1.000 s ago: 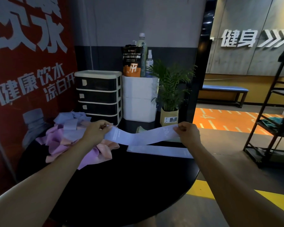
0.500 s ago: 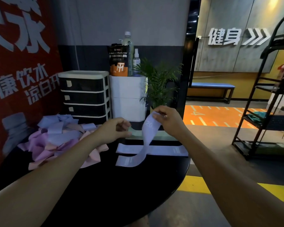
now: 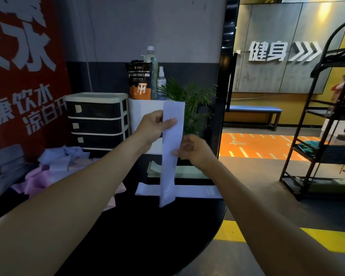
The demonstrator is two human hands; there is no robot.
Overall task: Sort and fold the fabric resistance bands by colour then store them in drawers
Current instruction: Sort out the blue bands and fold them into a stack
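Note:
A pale blue fabric band (image 3: 170, 156) hangs upright in the air above the round black table (image 3: 147, 236). My left hand (image 3: 153, 127) pinches it near its top edge. My right hand (image 3: 194, 150) grips its right edge lower down. Its bottom end dangles over a second pale blue band (image 3: 197, 191) lying flat on the table. A folded pale green band (image 3: 187, 170) lies just behind that one. A loose heap of pink, purple and blue bands (image 3: 54, 168) sits at the table's left. The black drawer unit (image 3: 97, 120) with a cream frame stands behind the heap, drawers closed.
A white box (image 3: 141, 110) carries an orange-black pouch (image 3: 140, 80), a bottle and a spray bottle. A potted plant (image 3: 191, 104) stands just behind the held band. A red poster wall is on the left. A black metal rack (image 3: 323, 136) stands at right.
The band went from stretched flat between both hands to hanging upright. My left hand rose to its top end; my right hand dropped to its middle edge.

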